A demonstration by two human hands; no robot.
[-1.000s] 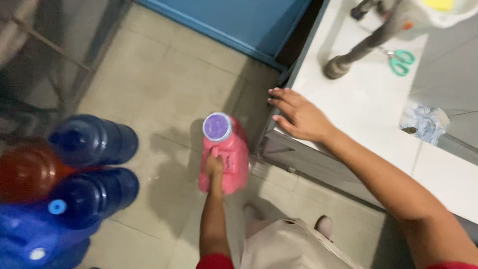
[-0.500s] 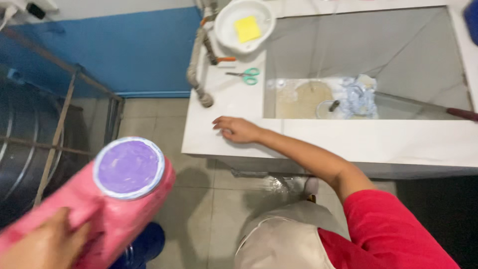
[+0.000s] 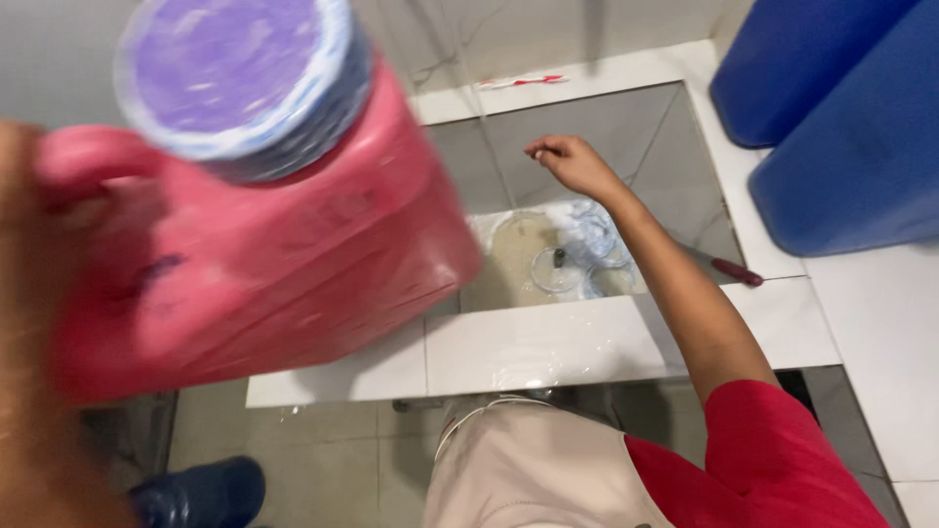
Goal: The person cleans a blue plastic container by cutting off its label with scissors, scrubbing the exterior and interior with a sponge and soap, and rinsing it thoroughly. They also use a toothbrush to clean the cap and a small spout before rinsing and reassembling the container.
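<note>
Up close to the camera, the left hand (image 3: 39, 323) grips the handle of a pink jug (image 3: 264, 264) with a purple cap (image 3: 240, 73), its fingers closed around the grip, though blur hides the exact wrap. The jug hangs in the air above the near white tiled bench (image 3: 548, 347), just left of the sunken grey basin (image 3: 587, 147) where a clear lid (image 3: 559, 269) and a wet crumpled cloth (image 3: 587, 230) lie in shallow water. The right hand (image 3: 572, 161) reaches out over the basin with fingers loosely curled, holding nothing that can be seen. Judging from this, carrying such a heavy jug well calls for a firm, full grip on the handle and a steady wrist, keeping the base clear of the bench edge and the cap uppermost so nothing leaks. The jug's long axis runs nearly straight toward the camera, cap end pointing up and slightly leftward, base down toward the floor. Two blue drums (image 3: 841, 127) stand at right, well apart.
</note>
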